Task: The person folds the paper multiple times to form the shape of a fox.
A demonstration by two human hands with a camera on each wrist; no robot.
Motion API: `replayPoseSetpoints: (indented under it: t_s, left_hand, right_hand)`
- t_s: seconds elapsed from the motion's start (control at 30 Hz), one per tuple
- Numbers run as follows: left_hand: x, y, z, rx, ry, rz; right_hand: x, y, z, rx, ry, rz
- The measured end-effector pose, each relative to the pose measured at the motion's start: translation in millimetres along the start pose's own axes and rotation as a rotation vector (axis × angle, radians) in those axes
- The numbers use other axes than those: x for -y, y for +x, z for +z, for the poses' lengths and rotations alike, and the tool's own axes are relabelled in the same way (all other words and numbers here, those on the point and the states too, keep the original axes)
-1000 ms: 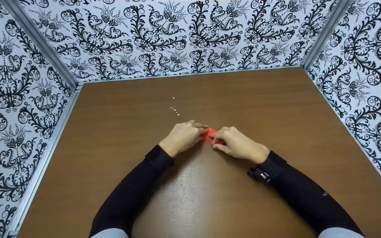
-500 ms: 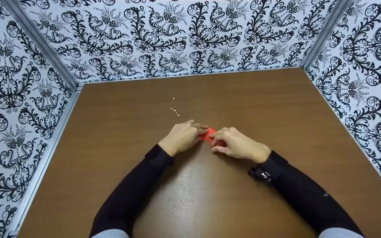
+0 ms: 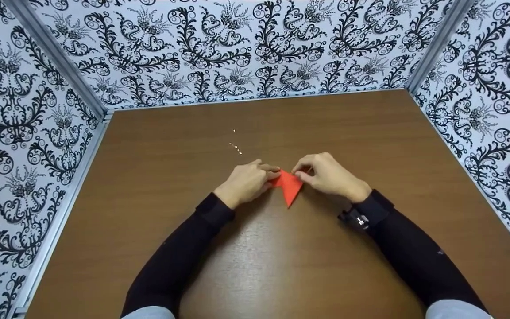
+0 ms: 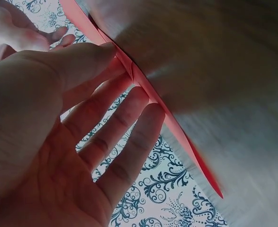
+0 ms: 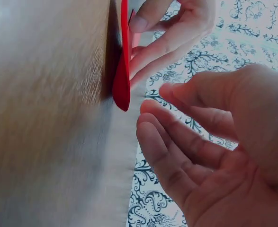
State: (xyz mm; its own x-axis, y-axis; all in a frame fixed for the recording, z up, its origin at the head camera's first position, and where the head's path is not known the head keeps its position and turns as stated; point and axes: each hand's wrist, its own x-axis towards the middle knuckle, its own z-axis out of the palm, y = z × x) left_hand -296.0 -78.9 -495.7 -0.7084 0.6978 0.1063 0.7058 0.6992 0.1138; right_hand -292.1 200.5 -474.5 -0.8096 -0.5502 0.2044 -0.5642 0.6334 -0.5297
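Observation:
A red sheet of folded paper [image 3: 291, 186] lies on the wooden table, with one pointed corner toward the person. My left hand [image 3: 247, 182] presses on its left part; the left wrist view has the thumb and extended fingertips against the thin red paper edge [image 4: 181, 132]. That hand covers some of the paper. At the paper's right corner is my right hand [image 3: 329, 175], thumb and index finger close to the edge. In the right wrist view its loosely bent fingers [image 5: 153, 142] hold nothing and stand a little apart from the red paper [image 5: 122, 90].
The brown wooden table [image 3: 184, 137] is bounded by a back wall [image 3: 219, 53] and side walls with black scroll patterns. Several small pale specks [image 3: 236, 148] show on the tabletop beyond the left hand. Metal profiles [image 3: 56, 57] run along the wall corners.
My right hand has moved off the paper, up and to the right, and the paper's right part with its near point now shows. The left hand has stayed in place.

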Motion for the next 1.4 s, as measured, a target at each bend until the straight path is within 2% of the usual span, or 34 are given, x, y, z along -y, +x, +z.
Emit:
replayPoseSetpoints:
  t_s: [0.33,0.53,0.77,1.13,1.4]
  left_hand:
    - [-1.0,0.8,-1.2,0.021,0.008,-0.015]
    - [-2.1,0.4,0.1,0.021,0.008,-0.017]
    - [-4.9,-1.8,-3.0,-0.030,0.023,0.035]
    - [-4.6,-1.9,-2.8,-0.020,-0.010,0.033]
    - [-4.1,-2.2,-3.6,0.010,0.007,0.007]
  right_hand:
    - [-5.2,31.5,-4.2,-0.004,0.010,0.129]
    - [-7.5,49.6,-0.7,0.055,0.004,0.165]
    - [-8.8,66.1,7.5,0.142,-0.045,0.176]
    - [-7.0,73.0,12.2,0.209,0.000,0.292]
    - [-5.7,75.7,14.3,0.209,-0.005,0.318]
